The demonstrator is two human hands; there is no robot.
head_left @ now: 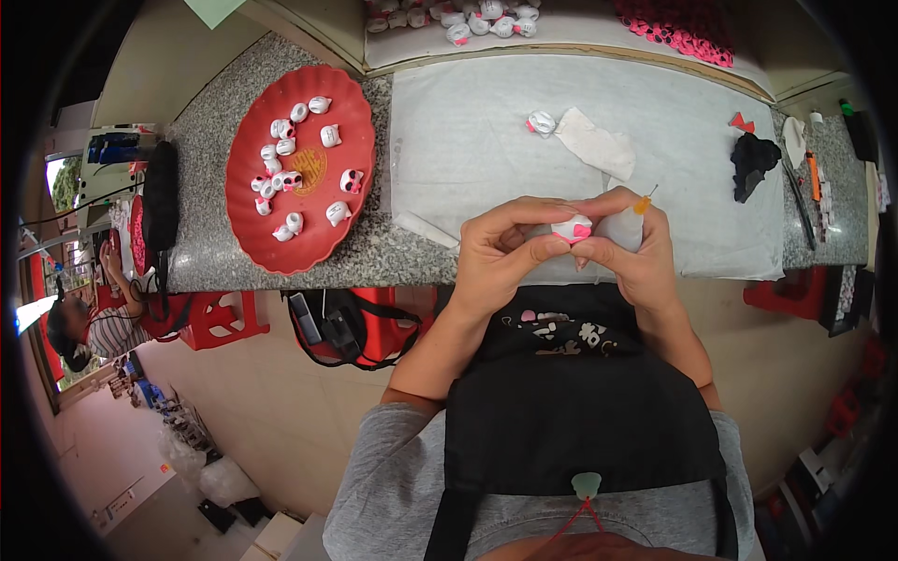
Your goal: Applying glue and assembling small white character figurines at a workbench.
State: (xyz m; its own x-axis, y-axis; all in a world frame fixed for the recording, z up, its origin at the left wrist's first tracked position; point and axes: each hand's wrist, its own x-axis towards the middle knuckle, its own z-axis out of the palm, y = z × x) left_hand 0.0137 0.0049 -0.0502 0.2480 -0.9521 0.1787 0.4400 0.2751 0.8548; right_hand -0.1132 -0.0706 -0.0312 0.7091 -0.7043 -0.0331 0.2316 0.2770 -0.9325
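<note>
While left hand (491, 251) and right hand (653, 254) pinch white-and-pink figurine (572, 228) between them, right also grips needle-tipped bottle (621, 230) just beside it, needle (653, 190) angled away.

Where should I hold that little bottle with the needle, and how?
Probably wrapped around the wide, pale body of the bottle, coming from the near side: its thin needle, on the orange collar, points away from the person.

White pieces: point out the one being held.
The pink-marked white piece, pinched in the left hand, just left of the orange-tipped bottle. No other piece is in a hand; many lie on the red plate.
</note>
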